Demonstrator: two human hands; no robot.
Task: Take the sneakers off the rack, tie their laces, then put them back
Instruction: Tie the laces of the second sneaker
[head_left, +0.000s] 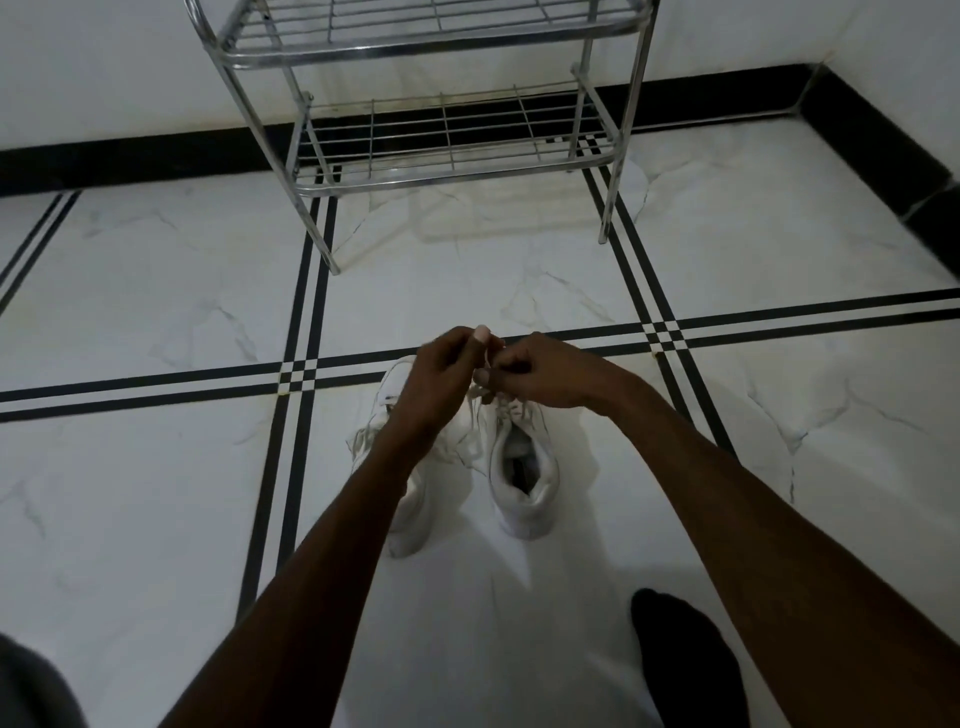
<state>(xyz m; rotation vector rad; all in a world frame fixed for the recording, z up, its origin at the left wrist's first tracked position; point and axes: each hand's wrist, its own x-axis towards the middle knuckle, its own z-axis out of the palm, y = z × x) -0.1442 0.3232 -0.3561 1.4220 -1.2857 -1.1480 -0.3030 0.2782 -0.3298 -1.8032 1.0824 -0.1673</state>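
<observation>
Both hands, left hand (441, 374) and right hand (540, 376), pinch the laces (475, 402) above two white sneakers (524, 467) in front of the rack (447, 130).

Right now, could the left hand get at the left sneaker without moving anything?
Probably yes. The left hand is pinching the laces right above the left sneaker, with nothing between them; it would only have to let go.

Both your bare forearms extend forward from the near edge and converge toward the centre. Your left hand (441, 374) is curled, back of the hand facing up, thumb raised at the far side. Your right hand (540, 376) is curled opposite it, fingers (491, 382) pinched. The two hands nearly touch.
</observation>
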